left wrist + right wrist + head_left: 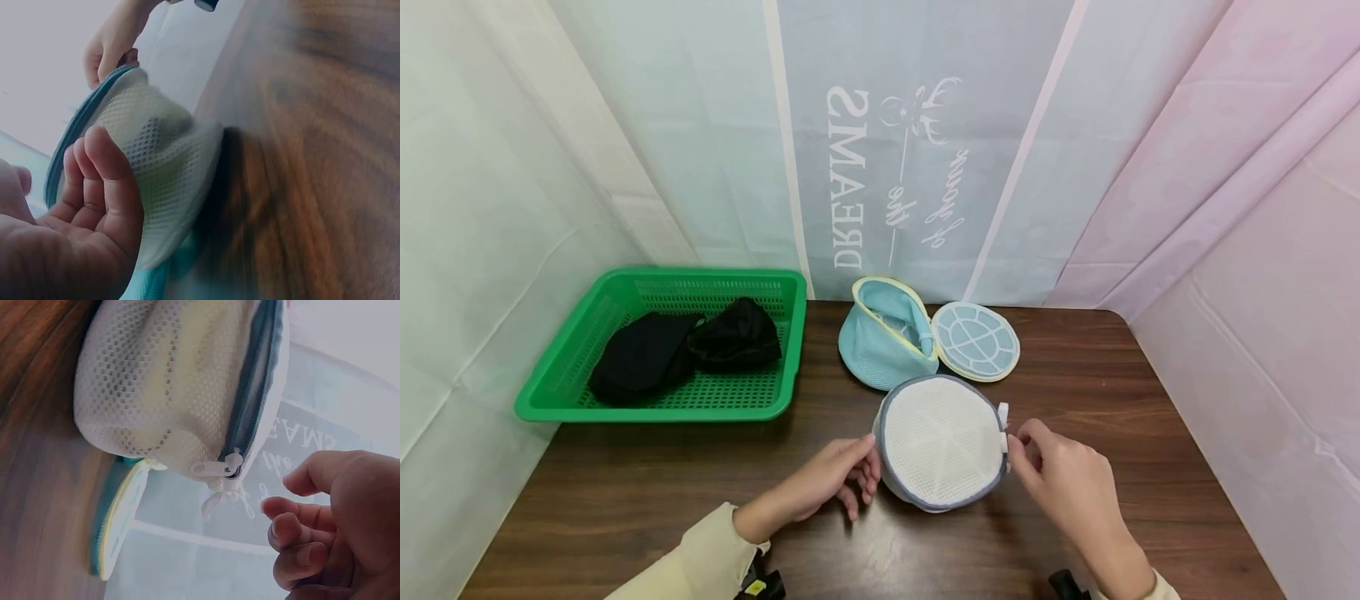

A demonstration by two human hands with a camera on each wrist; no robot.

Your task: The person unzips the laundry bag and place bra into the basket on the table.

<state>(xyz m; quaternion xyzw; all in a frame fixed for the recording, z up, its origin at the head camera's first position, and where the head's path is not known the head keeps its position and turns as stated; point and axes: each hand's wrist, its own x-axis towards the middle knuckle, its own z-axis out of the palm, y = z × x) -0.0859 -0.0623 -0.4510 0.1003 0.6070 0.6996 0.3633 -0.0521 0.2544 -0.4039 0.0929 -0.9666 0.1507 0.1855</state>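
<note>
A round white mesh laundry bag [943, 442] with a grey-blue zipper stands on the table, its lid lying flat on top. Something pale yellow shows dimly through its mesh side [169, 381]. My left hand [838, 479] is at the bag's left side, thumb near the rim and fingers loosely bent beside the mesh [103, 187]. At the right side my right hand [1063, 471] hovers close to the white zipper pull [219, 465]. The right wrist view shows a gap between those fingers and the pull, with nothing held.
Behind the bag lie an opened light-blue mesh bag [880, 346] with yellow trim and its round ribbed lid [976, 340]. A green plastic basket [662, 414] at the left holds two black cloth items [647, 354]. Curtains [925, 167] hang along the table's back and sides.
</note>
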